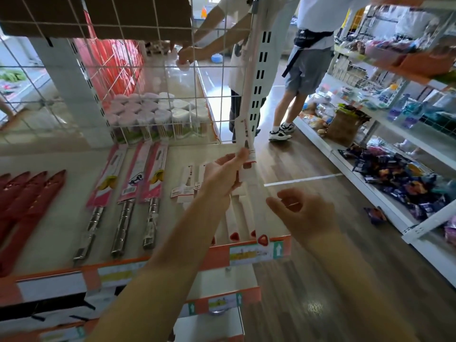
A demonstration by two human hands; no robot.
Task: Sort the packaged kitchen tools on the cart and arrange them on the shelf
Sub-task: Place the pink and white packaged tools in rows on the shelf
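White packaged tool [247,141] is sitting clamped in our left hand [222,178] fingers above the shelf [61,206]; right hand [304,213] is hovering, fingers apart. We're reckoning it's going flat and parallel beside the white packs [235,213] below the fingers.

Bright daylight from beyond, glare on the floor [313,306], edges warped and blurred.

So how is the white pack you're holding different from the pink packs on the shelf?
The white pack is lifted, pinched in the left hand; the pink packs lie flat on the shelf. The white pack has red print; the pink packs show shiny metal handles. Both are long and thin.
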